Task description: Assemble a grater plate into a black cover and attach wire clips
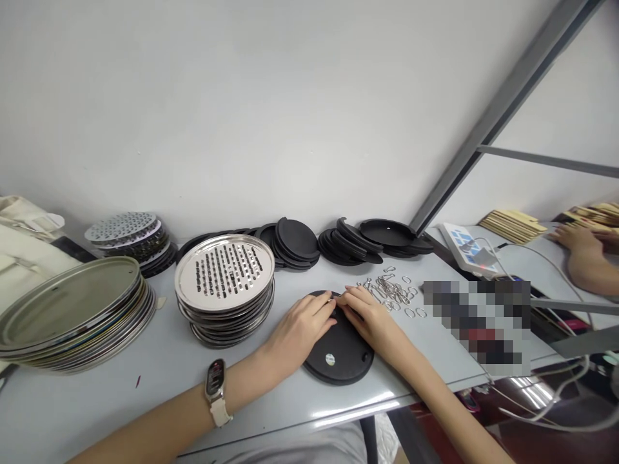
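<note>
A round black disc [343, 351], looking like a plastic cover, lies flat on the table in front of me. It has a small round sticker and a little hole near its right edge. Over its far edge my left hand [300, 325] and my right hand [371, 317] meet, fingertips pinched close together. A tiny shiny metal bit shows between them, its kind mostly hidden by the fingers. Just right of my right hand lies a loose pile of metal rings and clasps [394, 291].
A stack of perforated metal grater discs [225, 274] stands left of my hands, with another grater stack [126, 232] behind. Oval trays [72, 299] are piled far left. Black discs [297, 240] line the wall. Right are a metal frame [464, 161], cables and another person's hand [578, 238].
</note>
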### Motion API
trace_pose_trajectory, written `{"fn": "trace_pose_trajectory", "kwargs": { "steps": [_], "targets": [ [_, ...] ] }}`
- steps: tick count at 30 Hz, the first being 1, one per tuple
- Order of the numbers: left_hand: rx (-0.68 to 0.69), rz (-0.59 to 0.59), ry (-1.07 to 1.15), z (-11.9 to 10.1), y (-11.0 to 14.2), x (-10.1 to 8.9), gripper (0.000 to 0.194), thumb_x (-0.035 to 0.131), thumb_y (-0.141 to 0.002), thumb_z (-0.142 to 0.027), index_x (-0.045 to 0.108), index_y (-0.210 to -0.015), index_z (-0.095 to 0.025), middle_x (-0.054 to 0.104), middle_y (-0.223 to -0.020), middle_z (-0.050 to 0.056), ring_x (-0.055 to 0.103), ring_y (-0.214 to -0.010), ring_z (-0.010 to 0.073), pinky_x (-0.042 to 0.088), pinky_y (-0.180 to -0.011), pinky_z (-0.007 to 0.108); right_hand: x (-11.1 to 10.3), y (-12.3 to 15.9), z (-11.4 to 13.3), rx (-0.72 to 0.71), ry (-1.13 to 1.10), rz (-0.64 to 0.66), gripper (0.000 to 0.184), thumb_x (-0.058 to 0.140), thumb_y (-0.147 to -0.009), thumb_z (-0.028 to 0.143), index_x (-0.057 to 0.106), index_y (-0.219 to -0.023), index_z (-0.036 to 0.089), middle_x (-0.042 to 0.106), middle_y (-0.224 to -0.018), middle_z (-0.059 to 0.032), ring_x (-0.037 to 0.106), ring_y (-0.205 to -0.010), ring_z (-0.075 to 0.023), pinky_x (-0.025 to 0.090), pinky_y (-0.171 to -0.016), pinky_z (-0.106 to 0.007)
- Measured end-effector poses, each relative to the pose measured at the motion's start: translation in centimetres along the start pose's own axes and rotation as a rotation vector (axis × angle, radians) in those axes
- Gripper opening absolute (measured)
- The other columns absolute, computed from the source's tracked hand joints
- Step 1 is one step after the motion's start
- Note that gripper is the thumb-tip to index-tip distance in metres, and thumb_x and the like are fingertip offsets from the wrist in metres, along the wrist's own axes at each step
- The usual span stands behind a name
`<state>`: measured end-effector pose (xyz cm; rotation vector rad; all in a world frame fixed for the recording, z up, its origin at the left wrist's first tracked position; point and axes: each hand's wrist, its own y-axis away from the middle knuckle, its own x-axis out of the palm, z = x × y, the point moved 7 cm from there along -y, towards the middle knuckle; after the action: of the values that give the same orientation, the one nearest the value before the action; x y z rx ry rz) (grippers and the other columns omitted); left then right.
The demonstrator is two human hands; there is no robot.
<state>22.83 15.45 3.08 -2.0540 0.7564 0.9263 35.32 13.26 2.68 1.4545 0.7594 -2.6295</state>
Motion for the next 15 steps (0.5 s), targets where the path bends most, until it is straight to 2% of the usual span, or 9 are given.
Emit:
{"fn": "trace_pose_trajectory", "kwargs": {
  "steps": [2,4,6,9,15],
  "targets": [
    [0.053,-0.005,-0.054,-0.34,0.13,0.14,0.034,0.043,-0.098,-0.02,0.051,-0.13,-0.015,0.058,-0.129,0.011,0.054,-0.117,0.0238,0.045,-0.101,0.04,-0.01,0.0,0.04,-0.007,0.0,-0.006,0.016,0.039,-0.097,0.013,0.051,-0.095,0.023,0.052,-0.088,-0.0058,0.05,-0.088,-0.0228,0.046,-0.076,-0.035],
    [0.068,-0.017,-0.094,-0.3,0.19,0.33,0.036,0.042,-0.098,-0.018,0.047,-0.133,-0.013,0.059,-0.129,0.012,0.056,-0.116,0.0235,0.047,-0.1,0.04,-0.06,-0.05,0.14,-0.006,-0.005,-0.016,0.017,0.04,-0.095,0.01,0.051,-0.094,0.023,0.052,-0.088,-0.0053,0.05,-0.087,-0.0224,0.047,-0.075,-0.035],
    [0.073,-0.028,-0.128,-0.12,0.16,0.54,0.039,0.045,-0.097,-0.016,0.045,-0.136,-0.013,0.058,-0.129,0.011,0.056,-0.115,0.0239,0.049,-0.098,0.041,-0.08,-0.11,0.22,0.002,-0.015,-0.019,0.017,0.041,-0.094,0.008,0.05,-0.093,0.022,0.052,-0.088,-0.005,0.05,-0.086,-0.0217,0.046,-0.074,-0.034],
    [0.081,-0.028,-0.162,0.07,0.01,0.79,0.036,0.045,-0.096,-0.014,0.049,-0.131,-0.013,0.06,-0.127,0.011,0.057,-0.115,0.024,0.05,-0.098,0.042,-0.15,-0.15,0.07,0.034,-0.03,-0.037,0.016,0.044,-0.093,0.008,0.05,-0.09,0.022,0.052,-0.087,-0.0045,0.05,-0.085,-0.0211,0.046,-0.075,-0.033],
    [0.068,0.02,-0.15,0.03,-0.04,0.71,0.039,0.043,-0.094,-0.007,0.048,-0.131,-0.014,0.06,-0.126,0.011,0.057,-0.115,0.0235,0.05,-0.097,0.043,-0.31,-0.11,-0.54,0.093,-0.059,-0.092,0.012,0.049,-0.09,0.011,0.052,-0.086,0.021,0.054,-0.085,-0.004,0.052,-0.085,-0.0213,0.045,-0.077,-0.034]
  ]
}}
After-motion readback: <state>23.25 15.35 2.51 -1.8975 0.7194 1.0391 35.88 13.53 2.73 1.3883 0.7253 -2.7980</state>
